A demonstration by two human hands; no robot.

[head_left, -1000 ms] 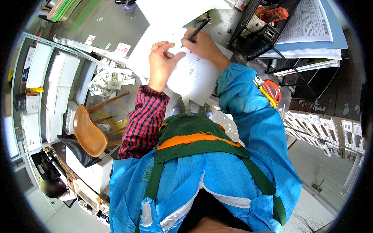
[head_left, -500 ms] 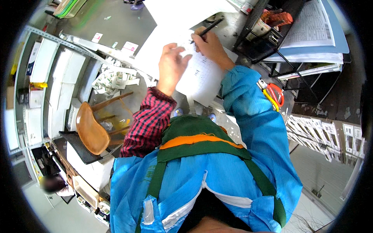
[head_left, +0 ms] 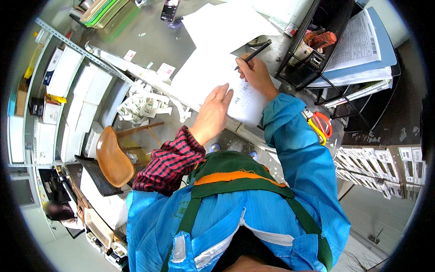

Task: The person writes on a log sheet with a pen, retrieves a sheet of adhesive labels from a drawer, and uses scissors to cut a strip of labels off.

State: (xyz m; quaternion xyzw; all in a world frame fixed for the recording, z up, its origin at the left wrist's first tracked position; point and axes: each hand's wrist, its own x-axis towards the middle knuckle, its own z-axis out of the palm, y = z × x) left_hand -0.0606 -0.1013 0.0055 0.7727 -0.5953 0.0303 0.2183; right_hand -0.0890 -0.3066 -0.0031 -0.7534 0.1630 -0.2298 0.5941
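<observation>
A black pen [head_left: 259, 51] is gripped in my right hand [head_left: 256, 76], its tip down at a printed sheet of paper [head_left: 247, 106] on the table. My left hand [head_left: 213, 111] rests on the left edge of that sheet, fingers stretched out and nothing held in them. Larger white sheets [head_left: 226, 25] lie beyond and to the left of the printed one. The writing under the pen is too small and bright to make out.
A black mesh organizer [head_left: 312, 59] with an orange-handled tool stands at the right, beside papers in a blue folder [head_left: 387, 50]. Scissors [head_left: 319, 127] with red and yellow handles are near my right sleeve. A phone [head_left: 170, 10] lies at the back; a wooden chair [head_left: 111, 156] stands left.
My left hand has come down from above the paper to lie on its left edge. My right hand still holds the pen at the sheet. The whole view has shifted slightly.
</observation>
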